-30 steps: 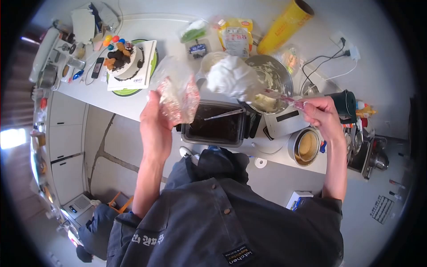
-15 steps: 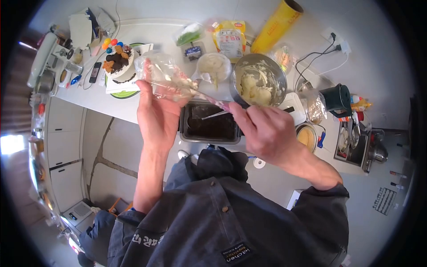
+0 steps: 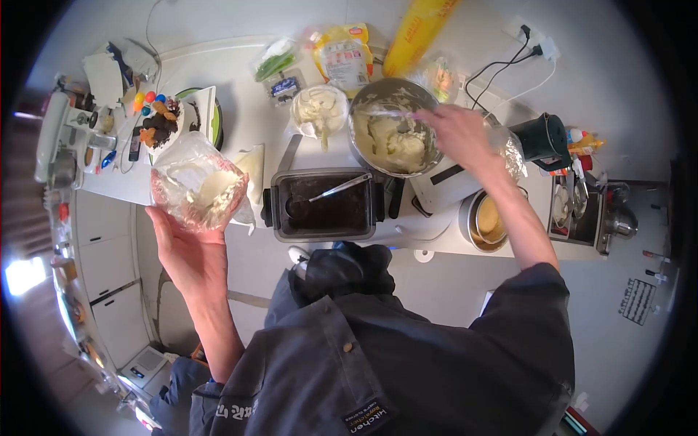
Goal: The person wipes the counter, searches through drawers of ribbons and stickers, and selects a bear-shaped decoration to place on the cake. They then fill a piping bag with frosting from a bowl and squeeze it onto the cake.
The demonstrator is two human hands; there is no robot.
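My left hand [image 3: 193,254] holds a clear plastic piping bag [image 3: 171,171] from below. Its mouth is spread wide, with cream and pink showing inside; my fingers are partly hidden behind it. Over at the metal mixing bowl [image 3: 372,93], my right hand [image 3: 459,134] is closed around the pink handle of a spatula [image 3: 392,114]. The spatula's blade is inside the bowl, above pale cream [image 3: 403,145]. Left of the bowl stands a white tub [image 3: 297,109] of cream. A dark rectangular tray [image 3: 327,236] with a metal-handled tool [image 3: 342,187] in it sits at the counter's front edge.
A decorated cake [image 3: 171,127] stands at the back left. A yellow roll [image 3: 418,36], a yellow pouch [image 3: 343,58] and a box of dark berries [image 3: 283,87] line the back. To the right are a dark green jug [image 3: 542,142] and a round pan [image 3: 472,225].
My right hand has carried the spatula from the bag to the mixing bowl. My left hand has moved left and toward me with the bag, whose opening now shows.
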